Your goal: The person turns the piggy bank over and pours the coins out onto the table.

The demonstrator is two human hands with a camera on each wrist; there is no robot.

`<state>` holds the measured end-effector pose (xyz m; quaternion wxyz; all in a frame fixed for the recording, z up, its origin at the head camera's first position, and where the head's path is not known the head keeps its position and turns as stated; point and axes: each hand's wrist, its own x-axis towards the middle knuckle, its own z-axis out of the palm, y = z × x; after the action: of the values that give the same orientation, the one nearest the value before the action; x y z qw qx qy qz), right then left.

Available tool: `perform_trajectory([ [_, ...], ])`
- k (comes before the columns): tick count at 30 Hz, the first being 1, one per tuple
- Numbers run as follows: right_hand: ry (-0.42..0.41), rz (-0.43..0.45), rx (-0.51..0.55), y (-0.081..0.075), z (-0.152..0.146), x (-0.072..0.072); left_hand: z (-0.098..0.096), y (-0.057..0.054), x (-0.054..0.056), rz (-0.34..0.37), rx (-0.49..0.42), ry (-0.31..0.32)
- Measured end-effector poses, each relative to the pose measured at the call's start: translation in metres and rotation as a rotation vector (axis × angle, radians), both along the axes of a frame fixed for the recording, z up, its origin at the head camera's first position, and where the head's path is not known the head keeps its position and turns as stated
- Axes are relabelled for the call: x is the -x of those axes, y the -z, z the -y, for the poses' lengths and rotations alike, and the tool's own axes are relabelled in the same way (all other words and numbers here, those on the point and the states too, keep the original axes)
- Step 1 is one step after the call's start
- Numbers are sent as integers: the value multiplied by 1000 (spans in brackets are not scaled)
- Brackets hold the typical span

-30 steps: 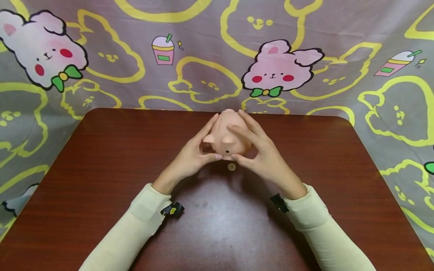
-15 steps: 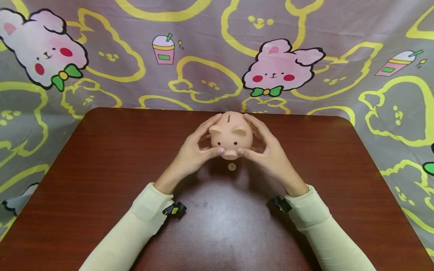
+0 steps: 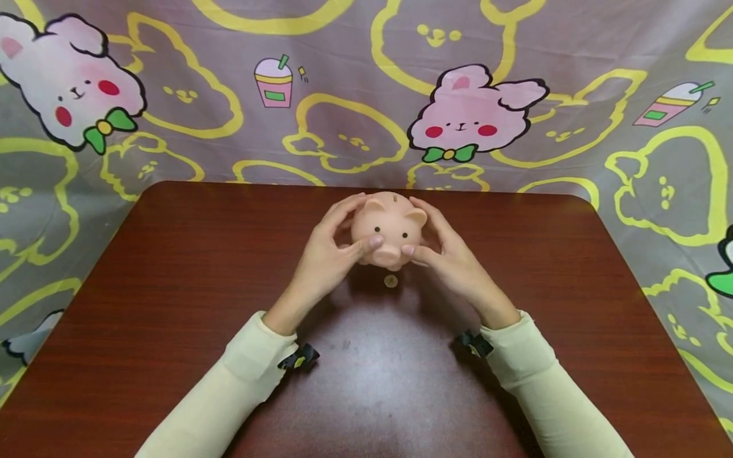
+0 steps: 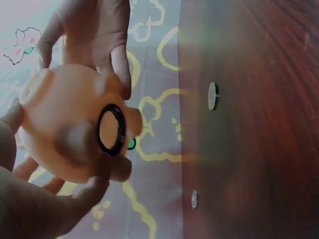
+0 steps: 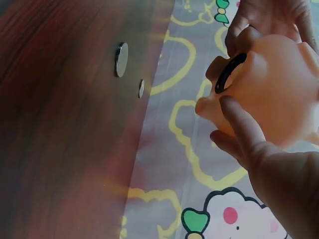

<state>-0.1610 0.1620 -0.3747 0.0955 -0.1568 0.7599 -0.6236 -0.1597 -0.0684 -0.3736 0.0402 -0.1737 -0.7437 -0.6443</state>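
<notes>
Being held above the table (image 3: 172,273): one piggy bank (image 3: 389,219), its sides being gripped by left hand (image 3: 319,257) and right hand (image 3: 459,261), thumbs (image 3: 371,244) being set beside the snout (image 3: 387,256), presumably for steadying the round body. Two coins (image 4: 212,96) are being supported flat on the table underneath.

2 hands (image 3: 321,254) (image 3: 456,262) | hold piggy bank (image 3: 390,224) | coin (image 3: 390,281) on table (image 3: 172,273)
</notes>
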Motion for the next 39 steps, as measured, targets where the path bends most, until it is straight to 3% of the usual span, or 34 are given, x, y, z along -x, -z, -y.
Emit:
perform_trajectory([
  [7,-60,142,128,5,2,0,-1,-9,-5,-63,200,-73],
  [12,-92,193,149,9,2,1,-2,-15,-10,-75,334,-70],
  [16,-92,205,152,10,2,1,-1,-17,-12,-83,377,-65],
  [24,-14,106,88,8,6,0,3,-15,-6,-98,300,-7],
  [30,15,38,119,5,10,-2,6,-9,-2,18,170,67],
  [33,39,-42,91,2,11,-4,6,-5,1,75,96,117],
  [39,62,-242,9,-1,12,-8,8,0,5,69,40,205],
])
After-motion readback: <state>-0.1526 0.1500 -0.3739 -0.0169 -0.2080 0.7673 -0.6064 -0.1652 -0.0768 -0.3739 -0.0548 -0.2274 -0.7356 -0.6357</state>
